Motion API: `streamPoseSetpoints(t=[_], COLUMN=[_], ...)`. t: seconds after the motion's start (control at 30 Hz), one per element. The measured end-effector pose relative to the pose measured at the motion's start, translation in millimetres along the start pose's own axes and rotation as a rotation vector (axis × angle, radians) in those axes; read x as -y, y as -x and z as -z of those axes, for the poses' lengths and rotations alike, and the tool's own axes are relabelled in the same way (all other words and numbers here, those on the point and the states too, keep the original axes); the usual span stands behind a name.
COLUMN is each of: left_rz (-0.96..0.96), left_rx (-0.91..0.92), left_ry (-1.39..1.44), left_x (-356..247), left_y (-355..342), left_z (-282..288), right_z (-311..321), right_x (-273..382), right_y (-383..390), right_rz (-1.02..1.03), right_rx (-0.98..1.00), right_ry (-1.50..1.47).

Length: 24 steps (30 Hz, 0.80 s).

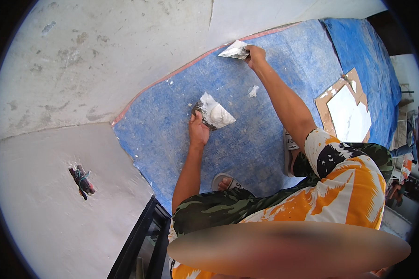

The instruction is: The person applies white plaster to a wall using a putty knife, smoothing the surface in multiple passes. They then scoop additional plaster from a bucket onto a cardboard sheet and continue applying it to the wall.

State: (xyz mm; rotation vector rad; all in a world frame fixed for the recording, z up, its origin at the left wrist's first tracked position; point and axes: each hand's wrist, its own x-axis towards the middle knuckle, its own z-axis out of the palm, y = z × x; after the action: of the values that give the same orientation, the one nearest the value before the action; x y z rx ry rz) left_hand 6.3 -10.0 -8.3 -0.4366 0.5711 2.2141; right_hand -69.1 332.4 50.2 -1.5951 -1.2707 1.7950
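Note:
My left hand [199, 129] is closed on a wide putty knife [203, 110], held over the blue floor covering. A thick mound of white putty [219, 115] sits on its blade. Farther off and to the right, my right hand [256, 56] grips a second putty knife [235, 50], its blade smeared with white. That blade is near the foot of the wall [139, 51]; whether it touches the wall I cannot tell. Both handles are mostly hidden by my fingers.
A blue sheet [172, 153] covers the floor, with a putty blob [253, 91] on it. Cardboard [325, 114] bearing a white sheet [349, 116] lies at right. The left wall has a hole with wires [82, 180]. A black frame [142, 237] stands at lower left.

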Motion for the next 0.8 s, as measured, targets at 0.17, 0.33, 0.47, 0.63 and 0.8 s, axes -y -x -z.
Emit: streamPoseSetpoints(t=[0.17, 0.33, 0.47, 0.63, 0.8], left_rz=[0.059, -0.002, -0.068, -0.126, -0.732], left_rx=[-0.129, -0.118, -0.127, -0.254, -0.011], left_ry=[0.151, 0.304, 0.251, 0.172, 0.070], left_x=[-25.7, -86.6, -123.6, -151.1, -169.4], left_y=[12.7, 39.7, 74.6, 147.5, 193.8], left_z=[-8.9, -42.1, -79.4, -107.9, -118.5], right_z=[13.4, 19.7, 13.5, 28.7, 45.4], right_x=[3.5, 17.5, 23.3, 31.2, 52.0], right_y=[92.9, 211.7, 281.4, 331.6, 400.1], right_rz=[-0.259, 0.322, 1.515, 1.190, -0.332], right_rx=[0.441, 0.653, 1.000, 0.848, 0.564], right_ry=[-0.250, 0.186, 1.000, 1.402, -0.021])
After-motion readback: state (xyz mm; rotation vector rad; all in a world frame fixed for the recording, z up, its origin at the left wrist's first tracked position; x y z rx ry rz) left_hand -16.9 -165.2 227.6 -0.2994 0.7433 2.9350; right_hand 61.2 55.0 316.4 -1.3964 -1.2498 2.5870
